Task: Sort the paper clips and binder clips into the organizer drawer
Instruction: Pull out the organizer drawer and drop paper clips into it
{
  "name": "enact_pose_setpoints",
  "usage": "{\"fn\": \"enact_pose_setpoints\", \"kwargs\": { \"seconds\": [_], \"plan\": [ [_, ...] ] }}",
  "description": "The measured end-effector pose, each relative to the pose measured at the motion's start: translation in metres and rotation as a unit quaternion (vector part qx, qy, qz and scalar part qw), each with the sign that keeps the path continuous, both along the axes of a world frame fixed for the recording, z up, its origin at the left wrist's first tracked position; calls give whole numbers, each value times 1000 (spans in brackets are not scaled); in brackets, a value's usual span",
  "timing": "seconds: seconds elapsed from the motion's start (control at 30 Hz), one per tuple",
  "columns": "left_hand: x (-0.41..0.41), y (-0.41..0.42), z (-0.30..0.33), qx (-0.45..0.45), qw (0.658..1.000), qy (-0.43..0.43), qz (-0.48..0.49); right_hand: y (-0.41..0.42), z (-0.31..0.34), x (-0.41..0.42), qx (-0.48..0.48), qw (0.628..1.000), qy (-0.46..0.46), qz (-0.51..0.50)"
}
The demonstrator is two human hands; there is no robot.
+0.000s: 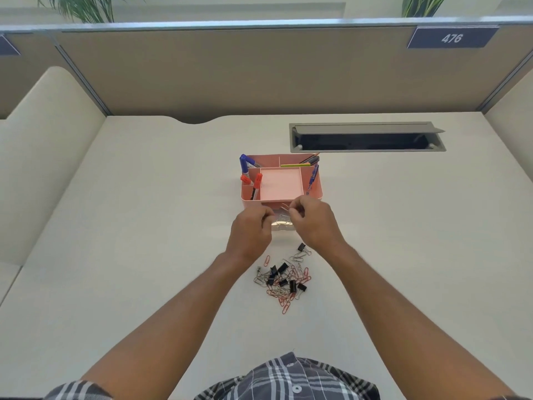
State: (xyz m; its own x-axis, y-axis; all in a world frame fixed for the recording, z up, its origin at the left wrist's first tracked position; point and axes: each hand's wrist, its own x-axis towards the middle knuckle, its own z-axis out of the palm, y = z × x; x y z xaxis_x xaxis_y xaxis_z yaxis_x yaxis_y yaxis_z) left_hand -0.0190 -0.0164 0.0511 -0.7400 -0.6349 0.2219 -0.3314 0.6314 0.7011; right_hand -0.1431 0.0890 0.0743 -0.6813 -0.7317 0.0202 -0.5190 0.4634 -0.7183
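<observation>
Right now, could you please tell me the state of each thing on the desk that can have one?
Organizer drawer: pulled open, some paper clips inside.
Cable hatch: lid open.
Clip pile: loose, unsorted.
Markers: capped, standing.
Left hand: closed, contents hidden.
Right hand: pinching a paper clip.

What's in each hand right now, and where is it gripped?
The right hand pinches a thin wire paper clip by one end at the fingertips. The left hand is curled closed; its contents cannot be told.
</observation>
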Motion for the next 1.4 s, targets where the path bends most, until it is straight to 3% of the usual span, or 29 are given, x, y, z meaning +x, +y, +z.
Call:
{"fn": "enact_pose_setpoints", "kwargs": {
  "seconds": [0.17,0.4,0.5,0.63,0.77,0.93,1.4],
  "plan": [
    [-6,-4,2,-2,1000,1,4,-10,-2,-2,43,998,41,23],
    [28,11,-19,10,998,44,39,20,-7,-1,-7,1000,-16,-9],
    [40,22,-36,42,998,-15,45,39,-21,1,78,997,-21,-14],
    [42,26,-49,63,977,-199,41,56,-50,15,239,970,2,33],
    [35,27,-52,34,958,-284,22,62,-71,30,236,967,59,83],
    [26,26,-55,17,948,-318,7,62,-82,36,220,965,115,87],
    [28,27,-54,31,953,-301,-13,51,-79,43,225,968,76,80]
  ]
}}
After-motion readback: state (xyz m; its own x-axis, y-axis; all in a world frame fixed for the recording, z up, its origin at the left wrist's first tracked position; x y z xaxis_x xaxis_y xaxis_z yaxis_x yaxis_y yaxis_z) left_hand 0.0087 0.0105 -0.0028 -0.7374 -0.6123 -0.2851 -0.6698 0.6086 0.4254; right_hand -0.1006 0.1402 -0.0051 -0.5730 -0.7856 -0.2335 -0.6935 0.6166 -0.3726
